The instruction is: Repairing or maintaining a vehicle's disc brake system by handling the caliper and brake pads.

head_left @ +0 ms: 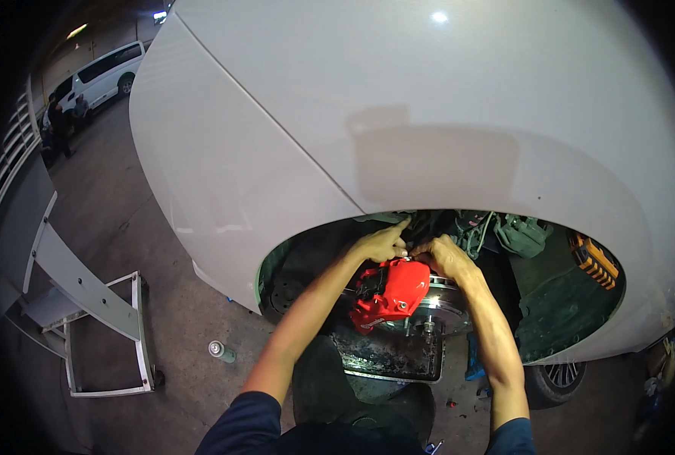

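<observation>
My left hand (384, 244) reaches into the wheel well just above a red brake caliper (394, 292), its index finger pointing up and its other fingers curled by the caliper's top. My right hand (445, 258) is bent at that top edge, fingers closed around something too small to make out. The caliper sits over a metal brake disc (440, 315). Hoses and dark parts (470, 231) lie behind my hands, inside the white car's wheel arch (299, 182). A yellow-and-black device (595, 262) rests at the arch's right side.
A black metal pan (386, 368) lies below the disc, a loose wheel (561, 383) at lower right. On the floor stand a spray can (222, 351) and a white-framed wheeled rack (87, 296). People (61, 121) are beside a white van (110, 72) at upper left.
</observation>
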Motion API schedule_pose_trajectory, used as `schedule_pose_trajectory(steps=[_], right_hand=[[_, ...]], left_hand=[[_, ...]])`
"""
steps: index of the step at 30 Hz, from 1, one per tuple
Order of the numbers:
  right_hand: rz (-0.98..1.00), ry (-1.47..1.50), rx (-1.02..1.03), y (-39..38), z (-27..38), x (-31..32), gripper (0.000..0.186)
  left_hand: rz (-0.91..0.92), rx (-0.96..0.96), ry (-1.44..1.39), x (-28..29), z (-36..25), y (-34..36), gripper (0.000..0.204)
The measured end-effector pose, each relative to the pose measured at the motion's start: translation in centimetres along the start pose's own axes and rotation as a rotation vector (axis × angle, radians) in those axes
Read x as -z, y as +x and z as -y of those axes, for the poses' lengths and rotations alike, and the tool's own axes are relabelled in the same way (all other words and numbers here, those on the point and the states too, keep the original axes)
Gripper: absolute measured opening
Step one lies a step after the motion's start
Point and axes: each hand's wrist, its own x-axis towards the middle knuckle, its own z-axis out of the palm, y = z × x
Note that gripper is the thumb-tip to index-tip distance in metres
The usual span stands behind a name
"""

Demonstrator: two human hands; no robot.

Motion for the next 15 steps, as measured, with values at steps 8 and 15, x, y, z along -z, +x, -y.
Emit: schedule_pose_trajectory(steps=[8, 15], right_hand=[[0.381, -0.263, -0.086, 3.1, 1.0, 1.4, 0.017], [0.425, -0.426, -0.071, 4.1, 0.8, 1.0, 0.021]], left_hand=[[-0.795, -0.04, -0.433, -11.4, 0.3, -5.7, 0.057], [-0.898, -0.084, -0.463, -10.7, -0.9, -6.3, 0.048]])
